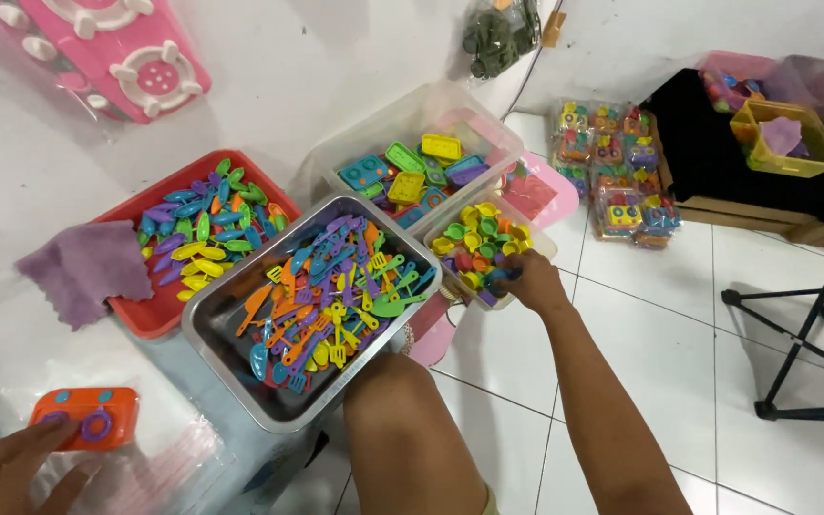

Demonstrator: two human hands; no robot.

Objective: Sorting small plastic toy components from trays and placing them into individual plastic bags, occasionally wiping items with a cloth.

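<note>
Nearest, the left hand [7, 467] rests flat, fingers spread, on an orange toy stove [85, 418] lying on clear plastic bags [159, 448]. Further out, the right hand [526, 281] dips, fingers curled, into a small tub [536, 240] of glossy toy cups; whether it grips one I cannot tell. Reaching blindly could tip that light tub.

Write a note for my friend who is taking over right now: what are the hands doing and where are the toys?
Left hand: flat beside the orange toy stove on clear plastic bags.
Right hand: reaching into the clear tub of small pots, fingers among them; grip hidden.
Metal tray of utensils sits in the middle.
Done: stove laid out.
Left: nothing else lies with the stove yet.
</note>
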